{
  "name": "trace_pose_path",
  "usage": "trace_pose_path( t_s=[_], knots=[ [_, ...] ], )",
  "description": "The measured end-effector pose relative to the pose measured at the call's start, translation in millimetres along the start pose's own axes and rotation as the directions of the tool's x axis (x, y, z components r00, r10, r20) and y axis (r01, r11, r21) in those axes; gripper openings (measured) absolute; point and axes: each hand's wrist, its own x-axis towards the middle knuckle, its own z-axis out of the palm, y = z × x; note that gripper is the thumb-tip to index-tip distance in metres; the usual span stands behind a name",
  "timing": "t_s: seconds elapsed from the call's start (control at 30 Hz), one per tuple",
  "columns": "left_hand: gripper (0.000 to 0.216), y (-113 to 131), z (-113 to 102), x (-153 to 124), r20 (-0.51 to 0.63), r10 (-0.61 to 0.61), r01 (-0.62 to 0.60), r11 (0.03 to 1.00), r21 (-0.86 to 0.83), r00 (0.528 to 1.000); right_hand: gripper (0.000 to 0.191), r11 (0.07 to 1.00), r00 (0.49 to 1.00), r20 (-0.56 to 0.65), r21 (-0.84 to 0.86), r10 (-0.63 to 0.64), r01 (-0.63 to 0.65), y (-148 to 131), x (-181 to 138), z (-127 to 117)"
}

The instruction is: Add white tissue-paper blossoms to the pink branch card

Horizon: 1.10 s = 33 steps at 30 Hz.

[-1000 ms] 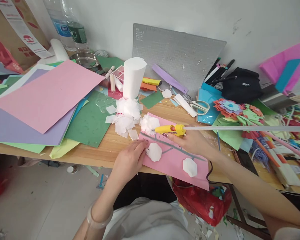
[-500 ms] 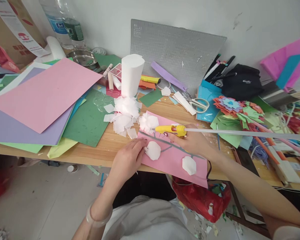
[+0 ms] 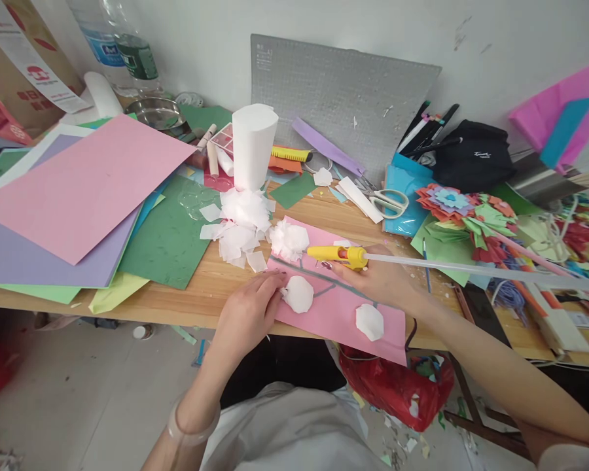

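Note:
A pink card (image 3: 341,307) with a grey branch shape lies at the table's front edge. My right hand (image 3: 380,278) grips a yellow glue gun (image 3: 336,255) with a long clear glue stick (image 3: 471,269) trailing right; its nozzle points left at a fluffy white paper flower (image 3: 288,239) on the card. My left hand (image 3: 249,313) rests on the card's left edge, fingers flat and together, fingertips touching a second white paper flower (image 3: 299,294). A third white flower (image 3: 370,322) sits lower right on the card.
A pile of white tissue squares (image 3: 238,226) and a white paper roll (image 3: 252,145) stand behind the card. Large pink, purple and green sheets (image 3: 78,190) cover the left. Scissors (image 3: 387,199), paper flowers (image 3: 464,212), a grey cutting mat (image 3: 338,98) and a black pouch (image 3: 474,160) lie at the right.
The view has shifted slightly; the glue gun and both hands stay almost where they were on the pink card.

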Motion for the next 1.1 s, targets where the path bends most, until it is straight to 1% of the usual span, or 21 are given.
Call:
trace_pose_path(
  t_s=[0.1,0.2,0.3,0.4,0.57,0.67,0.77,0.9,1.0,1.1],
  knots=[
    [0.016,0,0,0,0.006,-0.014,0.014,1.000,0.009,1.000,0.030,0.999,0.999,0.033,-0.013,-0.033,0.033,5,-2,1],
    [0.018,-2,1,-1,0.006,-0.014,0.014,1.000,0.012,1.000,0.032,0.996,0.996,0.085,0.092,0.015,-0.023,2,-1,-4],
    [0.019,-3,2,-2,0.012,-0.013,0.013,1.000,0.009,1.000,0.031,0.977,0.992,0.097,0.190,0.077,-0.095,-6,3,-7],
    [0.019,-4,2,-2,0.012,-0.012,0.012,1.000,0.007,1.000,0.026,0.962,0.991,0.093,0.246,0.095,-0.115,-9,8,-6],
    [0.017,-3,1,-1,0.013,-0.004,0.004,1.000,-0.006,1.000,0.026,0.922,0.990,0.104,0.365,0.095,-0.126,-6,11,-1],
    [0.016,-2,0,-1,0.016,-0.011,0.012,1.000,-0.014,1.000,0.025,0.911,0.988,0.104,0.386,0.112,-0.144,-6,11,0],
    [0.017,-2,0,-1,0.015,-0.017,0.017,1.000,-0.009,1.000,0.024,0.910,0.985,0.130,0.385,0.111,-0.153,-7,11,-1],
    [0.018,-1,-1,-1,0.016,-0.016,0.016,1.000,-0.007,1.000,0.027,0.929,0.977,0.159,0.322,0.139,-0.185,-7,14,-2],
    [0.018,0,-2,0,0.017,-0.013,0.013,1.000,-0.003,1.000,0.031,0.949,0.977,0.161,0.262,0.139,-0.178,-9,15,-2],
    [0.017,1,-2,0,0.021,-0.019,0.020,1.000,-0.004,1.000,0.029,0.951,0.978,0.154,0.257,0.138,-0.175,-11,16,-3]
  ],
)
